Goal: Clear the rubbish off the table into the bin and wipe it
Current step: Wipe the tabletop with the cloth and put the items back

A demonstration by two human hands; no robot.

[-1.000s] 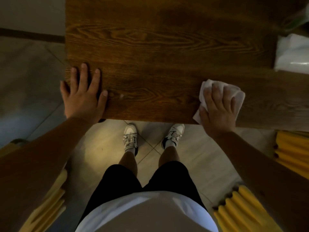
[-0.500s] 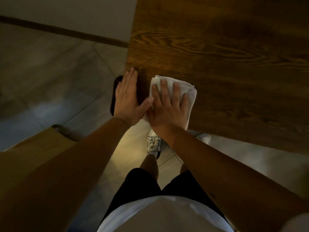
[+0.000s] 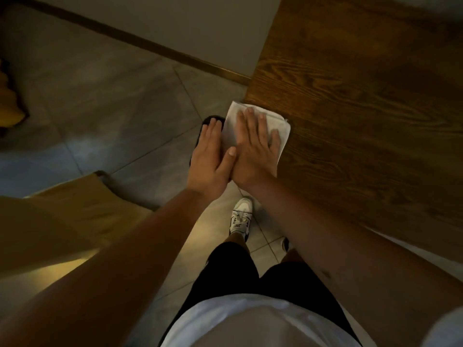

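Both hands lie flat: right [image 3: 255,149] presses cloth [image 3: 279,127] hiding table [image 3: 350,108] corner, left [image 3: 209,156] alongside.

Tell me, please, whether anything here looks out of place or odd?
Only slightly: the white cloth under the right hand overhangs the table corner, and the left hand sits off the edge beside it. No spill or damage shows.

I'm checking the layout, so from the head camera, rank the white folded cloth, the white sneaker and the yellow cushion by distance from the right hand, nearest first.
1. White folded cloth: under the right hand, at the wooden table's corner.
2. White sneaker: on the floor, below the hand.
3. Yellow cushion: at the far left edge.
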